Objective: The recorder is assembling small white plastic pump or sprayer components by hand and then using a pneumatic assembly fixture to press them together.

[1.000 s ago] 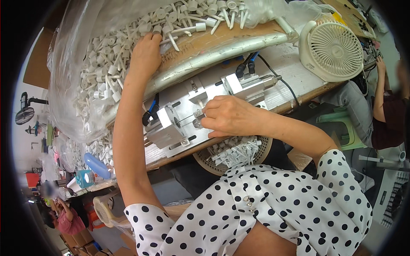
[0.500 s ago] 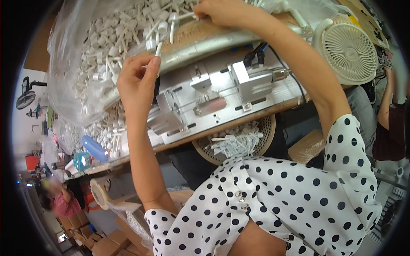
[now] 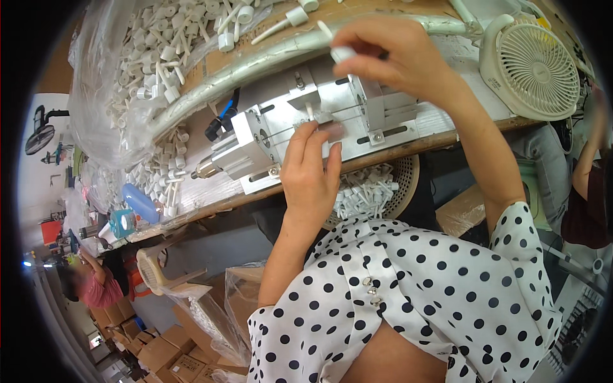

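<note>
My left hand [image 3: 308, 169] is over the metal clamping fixture [image 3: 246, 143], its fingers closed around a white plastic stemmed cap. That cap's stem [image 3: 310, 111] sticks up past the fingertips, and its body is mostly hidden by them. In my right hand [image 3: 402, 60], raised above the fixture's right block, another white stemmed cap [image 3: 343, 53] is pinched between thumb and fingers. Behind the fixture, many loose white stemmed caps [image 3: 172, 29] lie heaped on a plastic-lined tray with a film-wrapped rim [image 3: 255, 67].
A round basket [image 3: 408, 191] with more white pieces sits below the bench edge. On the right stands a white fan [image 3: 530, 70]. A blue bottle [image 3: 140, 203] and a teal container [image 3: 122, 223] are at the left. Two other people are at the sides.
My left hand has come down and right from the heap side to the middle of the fixture. My right hand has drawn back from the tray, now with a stemmed cap in it.
</note>
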A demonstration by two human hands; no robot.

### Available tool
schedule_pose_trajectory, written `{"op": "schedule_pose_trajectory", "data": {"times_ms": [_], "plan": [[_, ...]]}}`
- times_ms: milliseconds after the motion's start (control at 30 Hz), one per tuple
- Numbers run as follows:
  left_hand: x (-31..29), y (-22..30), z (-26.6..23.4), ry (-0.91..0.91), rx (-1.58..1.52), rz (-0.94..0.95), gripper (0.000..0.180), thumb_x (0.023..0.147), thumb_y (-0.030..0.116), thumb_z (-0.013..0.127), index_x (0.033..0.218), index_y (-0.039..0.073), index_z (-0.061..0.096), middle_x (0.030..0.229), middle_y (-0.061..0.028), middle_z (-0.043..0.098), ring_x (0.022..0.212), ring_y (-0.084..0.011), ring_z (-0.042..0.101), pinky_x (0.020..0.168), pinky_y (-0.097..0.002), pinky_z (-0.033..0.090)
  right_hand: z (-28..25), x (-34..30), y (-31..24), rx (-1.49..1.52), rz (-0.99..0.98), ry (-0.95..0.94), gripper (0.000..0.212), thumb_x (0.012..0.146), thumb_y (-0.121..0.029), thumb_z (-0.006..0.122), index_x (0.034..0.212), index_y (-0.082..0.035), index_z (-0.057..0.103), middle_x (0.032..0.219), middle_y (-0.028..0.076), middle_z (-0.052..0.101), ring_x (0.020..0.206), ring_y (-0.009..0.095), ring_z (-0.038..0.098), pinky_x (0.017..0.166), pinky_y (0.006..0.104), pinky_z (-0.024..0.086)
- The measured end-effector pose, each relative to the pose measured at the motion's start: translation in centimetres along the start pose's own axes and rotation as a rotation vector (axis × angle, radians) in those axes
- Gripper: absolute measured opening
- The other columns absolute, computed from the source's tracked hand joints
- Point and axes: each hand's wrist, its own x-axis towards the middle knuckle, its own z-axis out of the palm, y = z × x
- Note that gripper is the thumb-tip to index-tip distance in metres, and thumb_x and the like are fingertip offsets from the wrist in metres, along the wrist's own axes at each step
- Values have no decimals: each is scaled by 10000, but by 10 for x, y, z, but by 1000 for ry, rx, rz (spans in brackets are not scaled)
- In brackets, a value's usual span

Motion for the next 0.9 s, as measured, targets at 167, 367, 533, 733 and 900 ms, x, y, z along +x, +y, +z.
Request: {"op": "schedule_pose_trajectory", "data": {"times_ms": [167,367,533,733,900], "plan": [[2,2,-1,-19,62,40,234,721,62,668,918,-5,560,1012,-158,569,813,-286,587,694,-342,480,-2,-30,-18,63,63,37,264,654,-217,747,768,-31,598,651,51,569,580,180,534,509,270,423],[57,-9,-23,-44,-54,40,176,740,133,687,838,9,610,749,-72,585,562,-122,495,518,-259,415,6,-48,-35,57,-68,45,301,619,-261,751,761,-46,596,667,43,567,670,210,557,573,295,460],[169,-13,-12,-7,337,8,467,771,480,582,816,18,630,732,-145,630,710,-260,621,629,-361,465,33,-47,-45,74,-148,-97,295,624,-256,719,717,-42,539,706,54,559,769,220,554,653,316,468],[194,-47,19,-210,552,17,470,747,498,557,854,48,639,746,-155,631,728,-312,611,656,-385,465,56,-46,-34,-124,-230,-340,281,640,-239,697,701,-35,515,722,88,568,828,257,571,728,353,461],[160,-24,-32,-111,-53,-60,266,702,227,656,858,15,622,618,-62,562,561,-143,522,552,-285,434,58,-39,-39,-158,-221,-348,255,616,-265,700,672,-80,534,677,56,553,708,225,556,670,337,454]]}}
